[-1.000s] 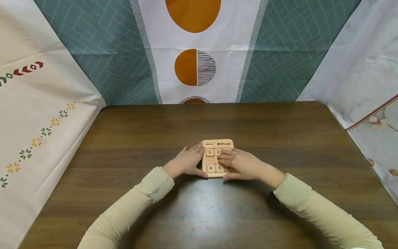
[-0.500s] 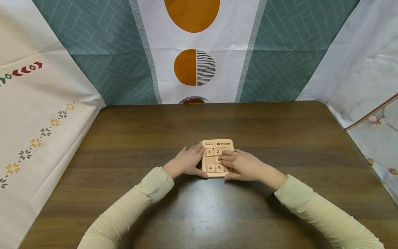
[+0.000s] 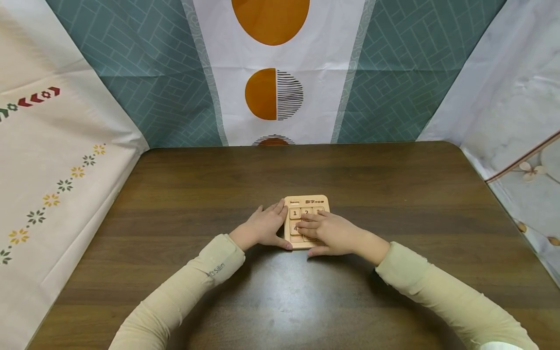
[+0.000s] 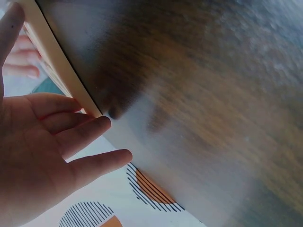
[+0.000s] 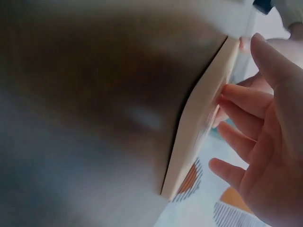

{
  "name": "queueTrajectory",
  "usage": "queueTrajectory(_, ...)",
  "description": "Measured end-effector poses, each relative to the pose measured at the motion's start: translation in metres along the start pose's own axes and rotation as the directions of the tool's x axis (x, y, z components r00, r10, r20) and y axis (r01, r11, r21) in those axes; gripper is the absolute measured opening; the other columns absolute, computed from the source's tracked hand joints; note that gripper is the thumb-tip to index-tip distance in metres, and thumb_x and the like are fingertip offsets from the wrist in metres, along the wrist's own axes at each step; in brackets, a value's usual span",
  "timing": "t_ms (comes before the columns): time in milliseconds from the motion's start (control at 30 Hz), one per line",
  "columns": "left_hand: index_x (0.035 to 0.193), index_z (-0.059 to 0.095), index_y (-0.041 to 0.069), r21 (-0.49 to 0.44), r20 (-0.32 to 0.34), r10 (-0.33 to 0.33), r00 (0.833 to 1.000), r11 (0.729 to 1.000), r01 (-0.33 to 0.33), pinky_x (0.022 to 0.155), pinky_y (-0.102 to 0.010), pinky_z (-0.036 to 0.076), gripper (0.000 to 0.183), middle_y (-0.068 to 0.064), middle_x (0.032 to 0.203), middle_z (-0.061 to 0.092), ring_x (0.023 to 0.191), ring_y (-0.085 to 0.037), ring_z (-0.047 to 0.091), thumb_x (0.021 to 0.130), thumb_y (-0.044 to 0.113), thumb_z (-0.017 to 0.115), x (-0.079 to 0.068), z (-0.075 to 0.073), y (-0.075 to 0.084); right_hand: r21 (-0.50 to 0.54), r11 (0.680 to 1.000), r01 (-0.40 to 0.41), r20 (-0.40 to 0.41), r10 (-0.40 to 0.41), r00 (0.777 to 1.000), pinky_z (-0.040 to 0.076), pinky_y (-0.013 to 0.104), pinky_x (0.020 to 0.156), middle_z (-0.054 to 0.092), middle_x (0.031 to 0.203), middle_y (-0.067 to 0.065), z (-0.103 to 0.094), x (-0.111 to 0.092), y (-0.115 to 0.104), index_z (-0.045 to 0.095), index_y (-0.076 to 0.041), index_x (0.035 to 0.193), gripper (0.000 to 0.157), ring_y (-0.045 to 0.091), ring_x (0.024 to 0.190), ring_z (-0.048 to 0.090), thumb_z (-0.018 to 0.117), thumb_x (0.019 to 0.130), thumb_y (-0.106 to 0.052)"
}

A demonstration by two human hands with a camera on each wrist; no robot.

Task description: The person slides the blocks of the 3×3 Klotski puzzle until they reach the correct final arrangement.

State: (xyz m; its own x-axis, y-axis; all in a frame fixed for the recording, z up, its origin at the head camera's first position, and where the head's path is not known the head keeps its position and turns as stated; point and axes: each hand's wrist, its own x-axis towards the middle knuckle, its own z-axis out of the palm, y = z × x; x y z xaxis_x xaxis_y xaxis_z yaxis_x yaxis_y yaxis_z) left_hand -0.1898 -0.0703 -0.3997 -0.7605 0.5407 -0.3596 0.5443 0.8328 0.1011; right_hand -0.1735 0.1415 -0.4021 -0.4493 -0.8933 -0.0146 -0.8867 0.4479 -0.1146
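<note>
A pale wooden number slide puzzle lies flat on the table in the head view. Along its left edge rest the fingers of my left hand, its thumb at the near left corner. My right hand reaches over the puzzle from the right, fingertips touching the tiles near the number 4 tile. That hand's thumb lies by the near edge. Tiles 1 and 3 show in the top row; the right hand covers much of the lower tiles. Both wrist views show fairly straight fingers against the puzzle.
A dark brown wooden table spreads around the puzzle. Behind it hangs a green and white patterned cloth. Pale printed cloths bound the left side and the right side.
My right hand has shifted left across the puzzle. The 4 tile has slid up from the bottom left slot into the middle left one. My left hand stays in place.
</note>
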Motion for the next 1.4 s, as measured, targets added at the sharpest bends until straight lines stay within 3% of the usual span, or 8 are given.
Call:
queueTrajectory(267, 0.142, 0.022, -0.003, 0.003, 0.005, -0.002, 1.000, 1.000, 0.002, 0.101, -0.055, 0.024, 0.107, -0.019, 0.149, 0.012, 0.135, -0.028, 0.020, 0.070, 0.066, 0.062, 0.001, 0.000, 0.002, 0.058, 0.998, -0.011, -0.006, 0.011, 1.000, 0.028, 0.049, 0.101, 0.050, 0.132, 0.009, -0.003, 0.001, 0.009, 0.053, -0.002, 0.127, 0.059, 0.030, 0.128, 0.035, 0.057, 0.086, -0.045)
queueTrajectory(600, 0.143, 0.019, -0.002, 0.009, 0.018, -0.022, 1.000, 1.000, 0.022, 0.102, -0.054, 0.023, 0.109, -0.018, 0.149, 0.010, 0.135, -0.027, 0.019, 0.070, 0.067, 0.061, 0.002, -0.002, 0.001, 0.004, 1.000, -0.007, -0.057, 0.007, 0.998, 0.034, 0.049, 0.096, 0.058, 0.122, 0.009, -0.003, -0.022, 0.001, 0.062, -0.004, 0.117, 0.052, 0.030, 0.123, 0.042, 0.060, 0.084, -0.044)
queueTrajectory(1100, 0.143, 0.021, -0.003, 0.013, 0.007, -0.009, 1.000, 1.000, 0.009, 0.101, -0.054, 0.025, 0.109, -0.018, 0.149, 0.012, 0.135, -0.027, 0.020, 0.069, 0.068, 0.060, 0.002, 0.000, -0.001, -0.004, 1.000, -0.005, -0.043, 0.005, 0.999, 0.031, 0.050, 0.098, 0.051, 0.130, 0.009, 0.001, -0.010, -0.011, 0.055, -0.003, 0.126, 0.060, 0.030, 0.126, 0.038, 0.058, 0.085, -0.046)
queueTrajectory(1233, 0.143, 0.021, -0.003, 0.010, 0.006, -0.010, 1.000, 1.000, 0.010, 0.101, -0.055, 0.025, 0.109, -0.019, 0.149, 0.012, 0.135, -0.027, 0.020, 0.069, 0.068, 0.061, 0.001, -0.001, 0.000, 0.014, 0.999, -0.045, -0.043, 0.045, 0.998, 0.031, 0.052, 0.097, 0.050, 0.132, 0.010, -0.001, -0.016, -0.006, 0.053, -0.003, 0.128, 0.059, 0.031, 0.127, 0.037, 0.057, 0.086, -0.044)
queueTrajectory(1400, 0.143, 0.020, -0.003, -0.006, 0.003, -0.007, 1.000, 1.000, 0.007, 0.101, -0.055, 0.024, 0.110, -0.019, 0.149, 0.011, 0.135, -0.027, 0.019, 0.069, 0.067, 0.062, 0.000, -0.001, 0.001, 0.029, 0.993, -0.113, -0.064, 0.115, 0.991, 0.032, 0.054, 0.095, 0.055, 0.126, 0.009, -0.005, -0.036, 0.002, 0.060, -0.004, 0.120, 0.052, 0.031, 0.125, 0.039, 0.059, 0.085, -0.042)
